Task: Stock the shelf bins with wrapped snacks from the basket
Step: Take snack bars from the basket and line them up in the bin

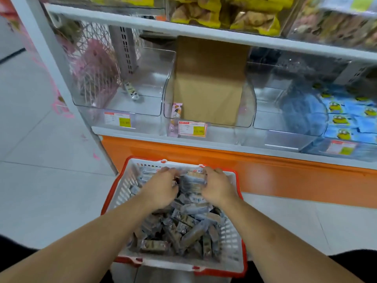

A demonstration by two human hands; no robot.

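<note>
Snacks [189, 223] fill basket [234, 237]; left bin [142, 103] w/ one.

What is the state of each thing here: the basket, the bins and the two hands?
Basket: on the floor, full of wrapped snacks.
Left bin: nearly empty, one snack inside.
Middle bin: holds a cardboard piece.
Right bin: looks empty.
Left hand: gathering snacks in the basket.
Right hand: gathering snacks too.
</note>
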